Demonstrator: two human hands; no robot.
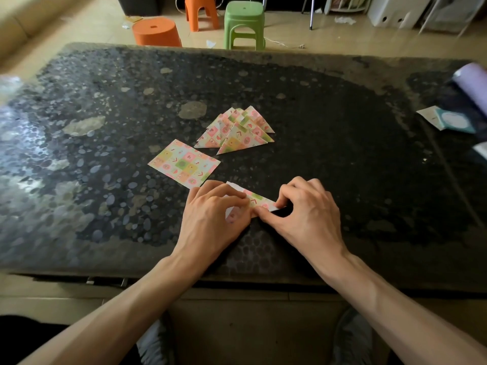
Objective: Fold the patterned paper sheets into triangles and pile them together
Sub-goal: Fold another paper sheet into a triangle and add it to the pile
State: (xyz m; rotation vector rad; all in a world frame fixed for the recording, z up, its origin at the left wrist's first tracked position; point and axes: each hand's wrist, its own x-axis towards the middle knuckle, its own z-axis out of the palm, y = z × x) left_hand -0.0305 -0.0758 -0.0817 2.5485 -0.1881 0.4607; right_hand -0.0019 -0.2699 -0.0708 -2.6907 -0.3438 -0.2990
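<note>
pinching half-folded sheet (pixel 257 201) — pink-green checks, white underside

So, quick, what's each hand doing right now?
Left hand: closed, fingers curled onto the patterned paper sheet being folded.
Right hand: closed, pinching the same sheet's right end.

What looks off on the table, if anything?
Nothing damaged or spilled. The triangle pile is fanned out, corners pointing different ways, not squared up. One unfolded sheet lies flat beside it, not touching.
</note>
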